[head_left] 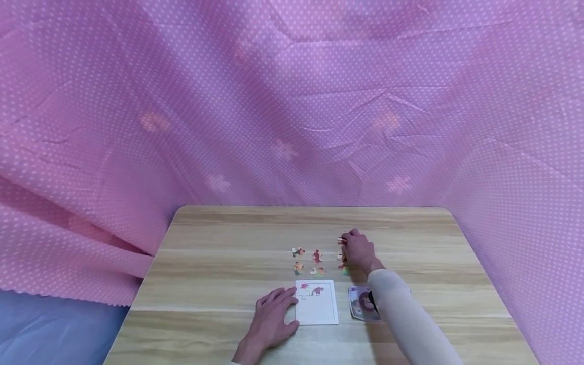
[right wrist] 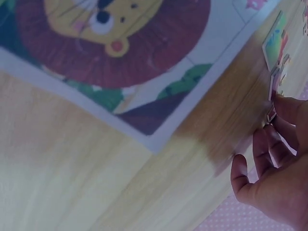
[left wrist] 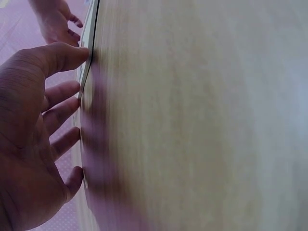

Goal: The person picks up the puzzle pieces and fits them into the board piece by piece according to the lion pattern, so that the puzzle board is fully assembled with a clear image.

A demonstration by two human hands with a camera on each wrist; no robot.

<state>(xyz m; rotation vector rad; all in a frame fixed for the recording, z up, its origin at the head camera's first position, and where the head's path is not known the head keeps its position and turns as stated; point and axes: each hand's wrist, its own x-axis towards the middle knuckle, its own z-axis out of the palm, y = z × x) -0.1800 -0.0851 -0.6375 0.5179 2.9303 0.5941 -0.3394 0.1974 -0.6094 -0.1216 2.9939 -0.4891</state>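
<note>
A white puzzle board (head_left: 317,309) lies on the table with a couple of puzzle pieces in its top left part. My left hand (head_left: 274,318) rests along the board's left side, fingers spread, with the thumb and fingertips at its edge. In the left wrist view the thumb of the left hand (left wrist: 36,125) touches the board's rim (left wrist: 89,41). Farther off, my right hand (head_left: 359,250) pinches a puzzle piece (head_left: 341,242) at the far end of the right column of loose pieces. The right wrist view shows that hand (right wrist: 274,168) with thumb and index finger at the piece (right wrist: 271,114).
Several loose puzzle pieces (head_left: 317,256) lie in rows beyond the board. A picture card with a lion (head_left: 362,302) sits right of the board, partly under the right sleeve (head_left: 406,314). A pink dotted curtain (head_left: 292,126) surrounds the wooden table (head_left: 219,243).
</note>
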